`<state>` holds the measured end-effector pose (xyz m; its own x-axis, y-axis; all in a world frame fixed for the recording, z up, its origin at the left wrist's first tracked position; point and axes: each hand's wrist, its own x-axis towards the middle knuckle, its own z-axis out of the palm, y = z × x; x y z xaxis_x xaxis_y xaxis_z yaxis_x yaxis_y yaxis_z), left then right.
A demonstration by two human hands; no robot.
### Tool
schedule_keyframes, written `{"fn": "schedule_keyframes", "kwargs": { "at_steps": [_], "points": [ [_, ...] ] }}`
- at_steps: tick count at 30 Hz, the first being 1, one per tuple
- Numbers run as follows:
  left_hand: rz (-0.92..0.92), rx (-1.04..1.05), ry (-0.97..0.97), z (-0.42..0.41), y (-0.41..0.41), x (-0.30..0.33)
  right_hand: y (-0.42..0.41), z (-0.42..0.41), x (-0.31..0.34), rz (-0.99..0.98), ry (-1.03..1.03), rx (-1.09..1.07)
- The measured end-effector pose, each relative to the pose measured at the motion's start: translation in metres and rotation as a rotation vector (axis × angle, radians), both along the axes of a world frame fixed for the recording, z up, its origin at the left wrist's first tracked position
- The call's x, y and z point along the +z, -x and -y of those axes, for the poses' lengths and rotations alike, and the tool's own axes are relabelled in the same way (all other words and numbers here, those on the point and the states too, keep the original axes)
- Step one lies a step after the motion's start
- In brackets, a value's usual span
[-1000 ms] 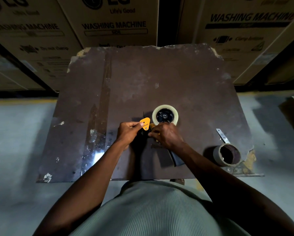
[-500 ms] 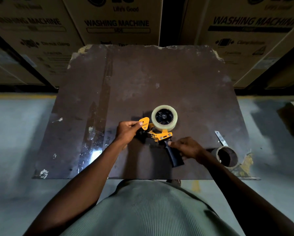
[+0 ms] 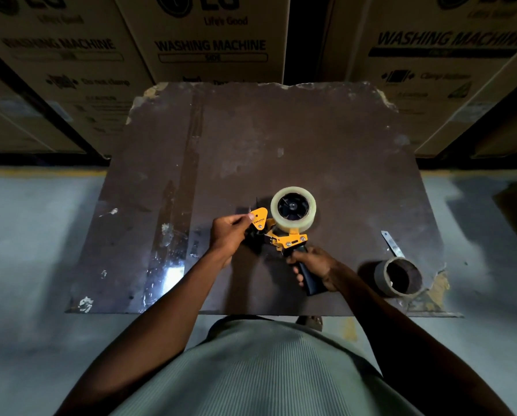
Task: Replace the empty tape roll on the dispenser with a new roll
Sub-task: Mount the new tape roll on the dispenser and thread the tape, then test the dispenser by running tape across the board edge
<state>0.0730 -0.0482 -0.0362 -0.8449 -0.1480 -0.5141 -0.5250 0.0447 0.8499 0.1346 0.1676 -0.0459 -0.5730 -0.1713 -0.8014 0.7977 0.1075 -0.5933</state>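
Note:
A yellow and black tape dispenser (image 3: pixel 287 239) lies on the dark brown board (image 3: pixel 281 139). A full roll of clear tape (image 3: pixel 293 209) sits on its black hub. My left hand (image 3: pixel 228 232) pinches the dispenser's yellow front flap (image 3: pixel 259 219) between thumb and fingers. My right hand (image 3: pixel 314 264) is wrapped around the black handle (image 3: pixel 311 280). The empty brown cardboard core (image 3: pixel 398 276) stands on the board to the right, apart from both hands.
A small metal strip (image 3: pixel 391 243) lies just beyond the empty core. The board's near right corner (image 3: pixel 440 288) is chipped. Large washing machine cartons (image 3: pixel 212 40) stand close behind the board. Grey floor lies on both sides.
My right hand left the dispenser's body near the roll, moved back and closed on the black handle. My left hand stayed on the yellow flap.

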Motion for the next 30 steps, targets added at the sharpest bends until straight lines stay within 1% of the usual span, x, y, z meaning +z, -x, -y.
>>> {"fn": "schedule_keyframes", "kwargs": {
  "at_steps": [4,8,10,13,17,20,24,26,28,30],
  "points": [
    [0.086,0.139,-0.196,-0.007,-0.012,-0.002,-0.019,-0.001,-0.004,-0.068,-0.025,-0.062],
    [0.251,0.300,-0.374,-0.009,-0.021,-0.009,-0.041,-0.002,-0.002,-0.137,-0.084,-0.084],
    [0.318,0.317,-0.458,-0.009,-0.026,-0.011,-0.052,-0.003,0.000,-0.155,-0.127,-0.073],
    [0.375,0.298,-0.493,-0.008,-0.035,-0.009,-0.071,-0.002,0.000,-0.181,-0.200,-0.086],
    [0.393,0.304,-0.425,-0.005,-0.045,-0.008,-0.093,0.001,0.002,-0.218,-0.284,-0.111],
    [0.368,0.199,-0.355,-0.005,-0.053,-0.009,-0.104,-0.002,0.004,-0.243,-0.313,-0.118],
    [0.295,0.127,-0.203,-0.007,-0.062,-0.013,-0.115,-0.009,0.009,-0.299,-0.357,-0.100],
    [0.257,0.094,-0.111,-0.011,-0.065,-0.010,-0.120,-0.013,0.012,-0.362,-0.420,-0.070],
    [0.225,0.079,-0.034,-0.016,-0.068,-0.008,-0.128,-0.017,0.013,-0.441,-0.536,-0.010],
    [0.193,0.038,0.065,-0.021,-0.068,-0.009,-0.138,-0.017,0.015,-0.519,-0.590,0.021]
  ]
}}
